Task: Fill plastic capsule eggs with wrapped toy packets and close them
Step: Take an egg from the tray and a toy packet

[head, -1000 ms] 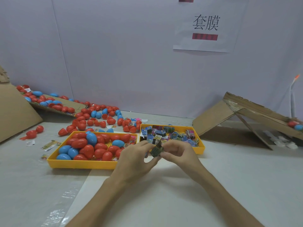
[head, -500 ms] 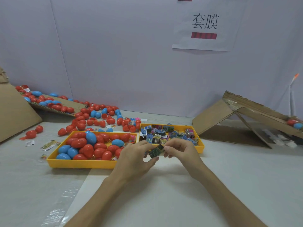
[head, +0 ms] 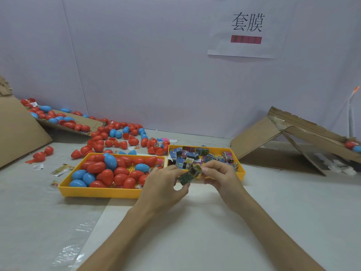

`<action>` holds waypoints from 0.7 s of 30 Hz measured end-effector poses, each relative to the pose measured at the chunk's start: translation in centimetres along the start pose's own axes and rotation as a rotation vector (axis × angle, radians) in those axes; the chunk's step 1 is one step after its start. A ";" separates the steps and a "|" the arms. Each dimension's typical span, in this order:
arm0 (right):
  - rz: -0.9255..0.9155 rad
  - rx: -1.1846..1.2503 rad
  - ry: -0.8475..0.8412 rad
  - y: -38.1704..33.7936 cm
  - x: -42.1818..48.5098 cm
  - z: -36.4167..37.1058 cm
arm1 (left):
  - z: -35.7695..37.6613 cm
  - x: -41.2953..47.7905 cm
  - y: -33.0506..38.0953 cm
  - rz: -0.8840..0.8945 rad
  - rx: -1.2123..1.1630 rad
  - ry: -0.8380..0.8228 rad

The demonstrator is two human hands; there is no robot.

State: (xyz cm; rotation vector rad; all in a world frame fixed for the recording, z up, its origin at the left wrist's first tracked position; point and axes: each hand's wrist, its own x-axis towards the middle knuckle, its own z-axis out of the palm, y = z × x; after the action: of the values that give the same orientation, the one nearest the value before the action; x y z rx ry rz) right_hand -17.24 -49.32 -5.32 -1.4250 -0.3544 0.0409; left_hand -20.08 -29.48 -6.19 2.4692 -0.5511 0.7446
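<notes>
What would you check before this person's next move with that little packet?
1. The packet is pinched between the left hand and the right hand: ok.
2. An egg is in hand to receive it: not ok, neither hand holds one.
3. There are eggs close by in the left yellow tray: ok.
4. Those eggs are empty inside: cannot tell.
5. There are spare packets in the right yellow tray: ok.

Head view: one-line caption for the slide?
Left hand and right hand pinch a packet near the egg tray and packet tray.
</notes>
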 end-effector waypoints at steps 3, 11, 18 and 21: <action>0.014 0.066 0.020 0.0 0.0 -0.1 | 0.1 0.0 0.1 -0.004 0.014 0.003; 0.044 0.305 0.089 -0.2 0.3 0.0 | 0.3 0.0 -0.2 -0.061 0.001 -0.029; 0.012 0.316 0.258 -1.3 0.8 -2.0 | 0.4 -0.2 -0.5 -0.035 -0.001 -0.052; 0.046 0.194 0.161 -0.8 0.5 -1.2 | 0.3 -0.4 -0.1 -0.038 0.047 -0.079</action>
State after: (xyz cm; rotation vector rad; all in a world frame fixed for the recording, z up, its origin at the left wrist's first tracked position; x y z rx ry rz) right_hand -16.56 -50.51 -4.52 -1.2350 -0.1799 -0.0022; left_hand -20.24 -29.48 -6.66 2.5544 -0.5189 0.6546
